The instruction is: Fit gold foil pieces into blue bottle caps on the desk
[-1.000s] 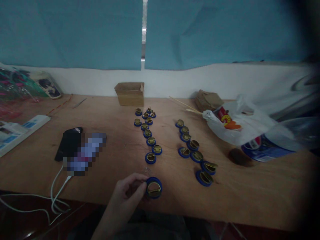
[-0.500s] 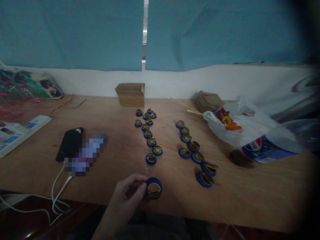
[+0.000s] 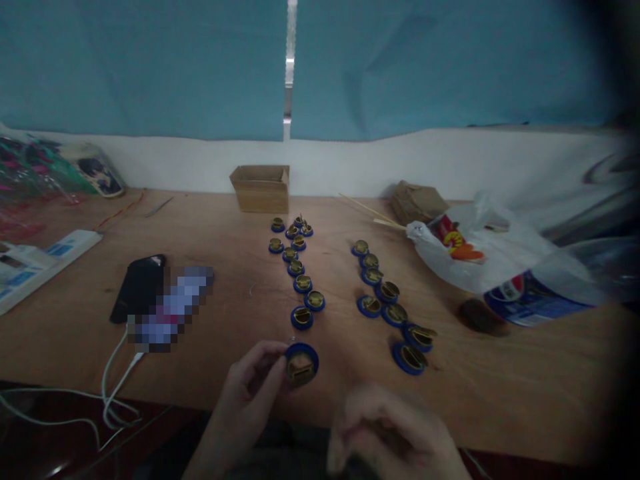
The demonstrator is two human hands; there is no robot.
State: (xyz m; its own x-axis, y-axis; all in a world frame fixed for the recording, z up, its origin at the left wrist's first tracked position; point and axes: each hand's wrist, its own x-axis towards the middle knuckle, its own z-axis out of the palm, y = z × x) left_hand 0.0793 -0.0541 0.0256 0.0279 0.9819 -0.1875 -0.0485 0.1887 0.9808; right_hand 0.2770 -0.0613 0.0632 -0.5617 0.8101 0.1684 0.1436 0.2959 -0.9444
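My left hand (image 3: 255, 383) pinches the edge of a round blue-rimmed piece (image 3: 301, 365) with a gold metal inside and a crossbar, held tilted above the table near its front edge. To its right is my right hand (image 3: 395, 427), blurred, with its fingers curled in; anything inside them is hidden. Just beyond the held piece, similar blue-rimmed gold pieces (image 3: 302, 317) run in a line away from me. A second line of such pieces (image 3: 395, 314) lies farther right, several with their gold part tilted up.
A small open cardboard box (image 3: 263, 193) stands against the wall. At left lie a power strip (image 3: 60, 260), a black device (image 3: 139, 288) and a blurred-out phone (image 3: 175, 307) with white cables. A plastic bag (image 3: 450, 260), a Pepsi bottle (image 3: 540, 300) and a brown paper packet (image 3: 419, 202) occupy the right.
My right hand has come into view at the lower right. My left hand has raised the held piece slightly and shifted it a little left, tilting it. The lined-up pieces have stayed put.
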